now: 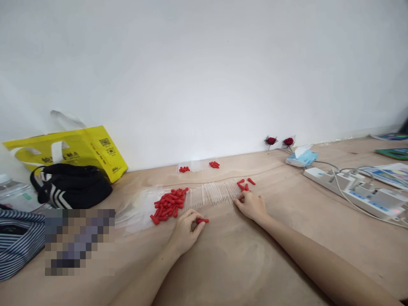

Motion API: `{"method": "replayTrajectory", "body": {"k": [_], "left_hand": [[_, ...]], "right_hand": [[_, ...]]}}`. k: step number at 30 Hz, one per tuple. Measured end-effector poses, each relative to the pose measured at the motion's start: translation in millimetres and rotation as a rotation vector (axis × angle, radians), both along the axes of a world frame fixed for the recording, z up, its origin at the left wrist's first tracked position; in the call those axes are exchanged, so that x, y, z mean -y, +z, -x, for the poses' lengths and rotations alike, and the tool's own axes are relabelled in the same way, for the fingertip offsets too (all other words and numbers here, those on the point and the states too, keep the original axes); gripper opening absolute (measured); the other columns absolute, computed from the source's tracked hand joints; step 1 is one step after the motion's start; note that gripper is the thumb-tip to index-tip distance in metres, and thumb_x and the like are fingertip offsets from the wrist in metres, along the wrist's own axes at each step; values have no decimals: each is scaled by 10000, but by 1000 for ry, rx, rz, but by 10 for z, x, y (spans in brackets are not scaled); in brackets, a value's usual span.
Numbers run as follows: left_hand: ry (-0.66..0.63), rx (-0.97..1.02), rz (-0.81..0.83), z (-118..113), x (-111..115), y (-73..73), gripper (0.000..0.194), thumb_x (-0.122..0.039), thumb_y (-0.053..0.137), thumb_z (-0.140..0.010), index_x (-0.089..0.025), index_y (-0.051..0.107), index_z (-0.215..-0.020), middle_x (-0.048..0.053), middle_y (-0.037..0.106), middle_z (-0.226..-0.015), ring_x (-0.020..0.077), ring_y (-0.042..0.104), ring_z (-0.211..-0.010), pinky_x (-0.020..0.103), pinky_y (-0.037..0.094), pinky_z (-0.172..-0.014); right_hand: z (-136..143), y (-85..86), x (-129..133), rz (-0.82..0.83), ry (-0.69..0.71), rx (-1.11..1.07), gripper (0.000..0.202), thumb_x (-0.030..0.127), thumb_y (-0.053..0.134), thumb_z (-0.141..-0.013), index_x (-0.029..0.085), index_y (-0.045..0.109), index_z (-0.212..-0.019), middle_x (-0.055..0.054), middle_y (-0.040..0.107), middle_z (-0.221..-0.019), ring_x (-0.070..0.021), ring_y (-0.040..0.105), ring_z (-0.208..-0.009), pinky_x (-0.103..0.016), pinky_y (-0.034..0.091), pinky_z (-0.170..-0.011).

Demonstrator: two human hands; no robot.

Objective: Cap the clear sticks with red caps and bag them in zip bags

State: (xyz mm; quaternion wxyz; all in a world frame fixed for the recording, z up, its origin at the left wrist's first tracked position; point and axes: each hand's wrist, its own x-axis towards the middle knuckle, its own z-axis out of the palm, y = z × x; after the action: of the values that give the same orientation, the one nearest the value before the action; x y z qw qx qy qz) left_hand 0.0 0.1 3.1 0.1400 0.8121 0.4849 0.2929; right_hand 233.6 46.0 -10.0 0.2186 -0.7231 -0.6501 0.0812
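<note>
My left hand (185,231) pinches a red rubber dropper bulb (203,220) between thumb and fingertips, just above the table. Beside it on the left lies a heap of similar red bulbs (168,204), partly on clear plastic bags (137,212). A row of thin clear tubes (218,193) spreads across the middle, side by side. At the right end of this row rests my right hand (251,205), fingers drawn together at the tubes; what they hold, if anything, is hidden. Several loose red bulbs (251,181) lie just beyond that hand.
Near the wall are small clear bags (199,165) with red bulbs. A yellow bag (95,148), black pouch (76,185) and striped cloth (19,242) stand left. On the right are a tissue pack (302,158), a power strip (357,193) with cables, and two dark red roses (288,142).
</note>
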Motion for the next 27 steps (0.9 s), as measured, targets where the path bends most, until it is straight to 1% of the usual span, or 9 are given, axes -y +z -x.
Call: {"method": "replayTrajectory", "body": {"k": [6,10,16,19,23,25,27], "left_hand": [[6,-10,0,-2,-4,3,75,-208,499,-759,-179,568,-752,11,564,-738,153,556,-693,271,441,-644],[10,-24,3,-3,-6,-2,82,-211,498,-761,-178,573,-749,13,568,-740,153,554,-689,271,437,-644],[10,-32,-8,15,-8,-39,86,-207,498,-764,-185,581,-767,18,579,-755,157,556,-708,278,442,-660],[12,-32,-17,21,-12,-63,86,-209,504,-760,-188,576,-803,21,588,-773,164,562,-728,286,446,-674],[23,-24,-48,-9,0,-64,141,-218,505,-760,-195,555,-889,28,590,-842,167,564,-760,291,452,-697],[62,-32,-126,13,25,-36,140,-234,494,-769,-203,546,-895,33,578,-869,175,555,-802,302,445,-731],[148,-61,-251,137,67,11,90,-252,473,-781,-203,533,-826,38,564,-845,188,539,-829,317,428,-763]], "right_hand": [[-7,62,-16,118,-58,-76,226,371,486,-733,236,657,-672,-40,655,-765,-224,580,-823,-358,325,-764],[-11,84,-30,146,-84,-81,246,384,474,-737,249,661,-651,-39,656,-788,-234,583,-838,-369,337,-765],[-12,72,-40,176,-75,-61,272,371,456,-746,235,652,-615,-51,654,-776,-240,584,-837,-369,343,-763],[-16,52,-38,154,-71,-69,260,364,455,-743,227,643,-626,-44,654,-762,-230,587,-817,-366,334,-761],[-18,25,-19,74,-79,-94,244,390,458,-739,216,623,-697,-33,654,-769,-211,586,-793,-361,317,-761],[-31,12,12,17,-55,-113,248,403,451,-744,212,603,-703,-16,649,-727,-195,587,-759,-357,312,-761],[-70,-10,61,-50,-9,-144,253,407,439,-753,208,585,-695,3,628,-650,-174,582,-692,-343,319,-740]]}}
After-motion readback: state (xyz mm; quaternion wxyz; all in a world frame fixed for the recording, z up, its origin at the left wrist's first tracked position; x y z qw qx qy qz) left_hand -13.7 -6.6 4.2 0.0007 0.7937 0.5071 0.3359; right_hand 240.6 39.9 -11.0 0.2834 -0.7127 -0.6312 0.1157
